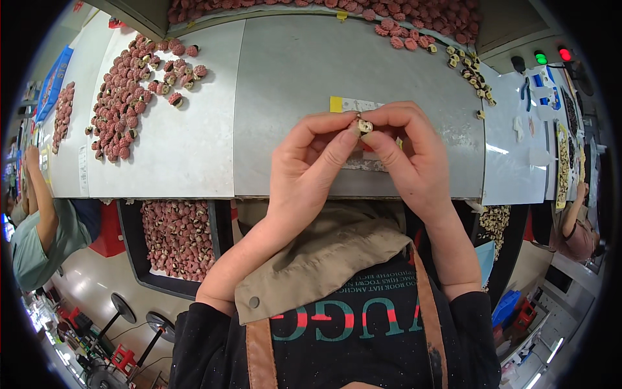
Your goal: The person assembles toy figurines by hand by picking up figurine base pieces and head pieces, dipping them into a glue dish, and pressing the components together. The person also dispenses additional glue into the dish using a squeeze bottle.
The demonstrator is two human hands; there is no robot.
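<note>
The grey metal worktop (298, 84) spans the middle, flanked by paler white panels; its near edge runs just beyond the person's wrists. Along the far edge lies a band of pink knobbly round pieces (414, 16), and a wide scatter of the same pink pieces (126, 97) covers the left white panel. Below the near edge on the left, a black tray (133, 249) holds more of them. A trail of small cream-and-dark parts (470, 71) curls toward the far right corner.

Above the bare middle of the worktop, the left hand (304, 168) and right hand (414, 159) meet, fingertips pinching one small cream-and-dark part (365, 126) between them. It looks light, hard and easily dropped, probably best gripped by its sides with thumb and forefinger; its exact shape is too small to tell. The grey surface beneath the hands offers open room, with clutter only toward the edges.
</note>
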